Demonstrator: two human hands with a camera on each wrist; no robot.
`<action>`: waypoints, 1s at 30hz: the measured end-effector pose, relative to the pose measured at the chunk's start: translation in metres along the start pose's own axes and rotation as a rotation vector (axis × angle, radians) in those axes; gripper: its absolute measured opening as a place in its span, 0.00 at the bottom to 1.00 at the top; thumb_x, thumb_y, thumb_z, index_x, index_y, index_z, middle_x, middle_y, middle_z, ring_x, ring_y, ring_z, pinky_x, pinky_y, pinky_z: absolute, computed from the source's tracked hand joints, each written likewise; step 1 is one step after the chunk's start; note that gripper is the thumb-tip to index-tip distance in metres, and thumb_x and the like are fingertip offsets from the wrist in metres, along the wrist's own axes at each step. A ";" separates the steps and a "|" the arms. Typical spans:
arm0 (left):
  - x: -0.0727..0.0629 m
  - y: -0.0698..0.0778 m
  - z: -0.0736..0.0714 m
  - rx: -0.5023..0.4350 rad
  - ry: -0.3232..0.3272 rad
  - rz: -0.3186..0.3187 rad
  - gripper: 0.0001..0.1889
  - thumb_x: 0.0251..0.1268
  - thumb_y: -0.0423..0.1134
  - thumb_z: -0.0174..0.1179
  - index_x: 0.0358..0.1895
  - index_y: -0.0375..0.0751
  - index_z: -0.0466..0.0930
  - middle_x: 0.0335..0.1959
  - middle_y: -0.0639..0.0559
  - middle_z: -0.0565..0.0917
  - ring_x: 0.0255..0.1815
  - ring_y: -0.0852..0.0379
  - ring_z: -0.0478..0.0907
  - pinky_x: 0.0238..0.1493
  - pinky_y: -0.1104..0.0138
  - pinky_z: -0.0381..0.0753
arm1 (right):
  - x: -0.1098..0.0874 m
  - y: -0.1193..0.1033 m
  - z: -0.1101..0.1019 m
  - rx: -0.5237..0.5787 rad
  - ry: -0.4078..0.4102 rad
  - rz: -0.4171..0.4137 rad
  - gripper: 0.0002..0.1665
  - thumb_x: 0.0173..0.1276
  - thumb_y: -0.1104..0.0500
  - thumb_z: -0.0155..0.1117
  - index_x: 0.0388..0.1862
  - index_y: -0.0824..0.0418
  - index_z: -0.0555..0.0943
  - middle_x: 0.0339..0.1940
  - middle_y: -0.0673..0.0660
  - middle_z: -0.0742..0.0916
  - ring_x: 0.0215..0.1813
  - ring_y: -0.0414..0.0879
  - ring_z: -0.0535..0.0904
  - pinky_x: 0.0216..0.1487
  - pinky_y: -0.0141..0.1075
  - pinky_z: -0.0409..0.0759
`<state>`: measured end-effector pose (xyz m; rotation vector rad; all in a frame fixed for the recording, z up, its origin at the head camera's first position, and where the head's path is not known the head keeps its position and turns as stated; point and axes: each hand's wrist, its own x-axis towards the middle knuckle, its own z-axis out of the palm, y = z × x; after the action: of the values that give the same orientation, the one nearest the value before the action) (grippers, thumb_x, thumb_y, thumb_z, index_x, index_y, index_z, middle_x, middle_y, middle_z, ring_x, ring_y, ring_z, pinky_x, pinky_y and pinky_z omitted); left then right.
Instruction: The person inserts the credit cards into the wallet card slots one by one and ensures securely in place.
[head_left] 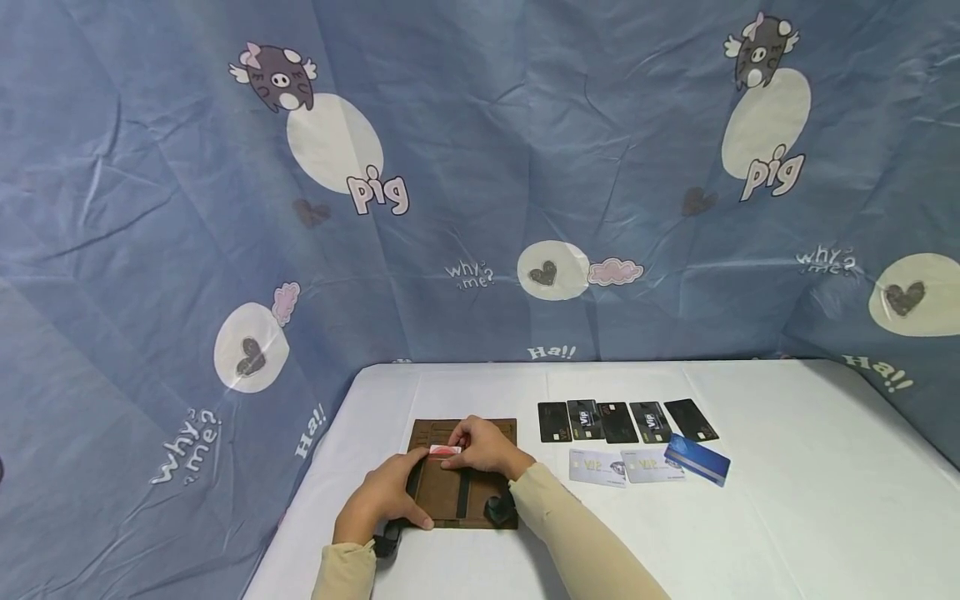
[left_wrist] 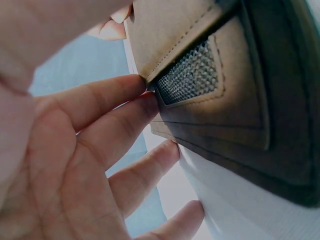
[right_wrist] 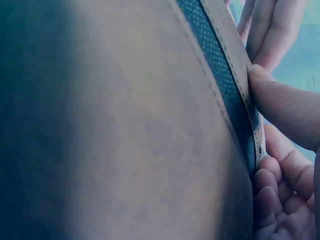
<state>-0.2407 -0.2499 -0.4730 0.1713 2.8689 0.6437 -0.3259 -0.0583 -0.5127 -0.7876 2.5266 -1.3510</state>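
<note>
A brown wallet [head_left: 442, 492] lies spread on the white table with a dark band across it. From one of its pockets shows the top strip of a red and white card [head_left: 445, 450]. My left hand [head_left: 386, 496] spans the wallet's left side, thumb near the bottom edge; its fingertips [left_wrist: 150, 100] touch the leather beside a mesh window. The right hand [head_left: 483, 450] reaches over from the right, thumb [right_wrist: 280, 102] pressing the leather below the card and the other fingers curled at the far side of that edge. Most of the card is hidden in the pocket.
Several black cards [head_left: 618, 422] stand in a row to the right of the wallet. Below them lie two silver cards [head_left: 597, 467] and a blue card [head_left: 697, 459] that touches one black card. A blue printed cloth [head_left: 450, 167] hangs behind the table.
</note>
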 end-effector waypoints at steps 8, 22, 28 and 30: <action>-0.001 0.000 0.000 0.004 -0.010 -0.007 0.59 0.23 0.45 0.87 0.70 0.38 0.68 0.60 0.37 0.79 0.62 0.36 0.75 0.57 0.34 0.72 | 0.000 0.002 0.001 0.019 -0.024 -0.011 0.12 0.52 0.57 0.81 0.31 0.57 0.84 0.28 0.48 0.81 0.27 0.37 0.71 0.28 0.29 0.71; -0.001 0.001 -0.001 -0.005 -0.009 -0.012 0.59 0.23 0.44 0.87 0.71 0.38 0.67 0.62 0.37 0.78 0.63 0.35 0.74 0.58 0.33 0.70 | 0.002 0.002 -0.001 0.022 -0.069 -0.037 0.14 0.54 0.59 0.79 0.40 0.58 0.88 0.31 0.49 0.87 0.29 0.35 0.76 0.32 0.29 0.76; 0.000 0.001 -0.001 0.000 -0.011 -0.012 0.60 0.22 0.45 0.87 0.71 0.39 0.67 0.61 0.37 0.78 0.63 0.35 0.74 0.58 0.34 0.71 | 0.001 0.002 -0.002 0.033 -0.076 -0.037 0.15 0.55 0.60 0.79 0.42 0.58 0.88 0.36 0.50 0.89 0.32 0.34 0.77 0.35 0.29 0.77; -0.001 0.001 -0.001 0.001 -0.010 -0.013 0.60 0.22 0.45 0.87 0.71 0.39 0.67 0.62 0.37 0.78 0.63 0.35 0.74 0.58 0.33 0.70 | 0.002 0.001 -0.002 0.031 -0.074 -0.035 0.15 0.55 0.60 0.79 0.42 0.58 0.89 0.37 0.50 0.89 0.33 0.35 0.77 0.36 0.29 0.77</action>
<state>-0.2403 -0.2499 -0.4713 0.1560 2.8588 0.6370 -0.3282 -0.0575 -0.5122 -0.8627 2.4410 -1.3421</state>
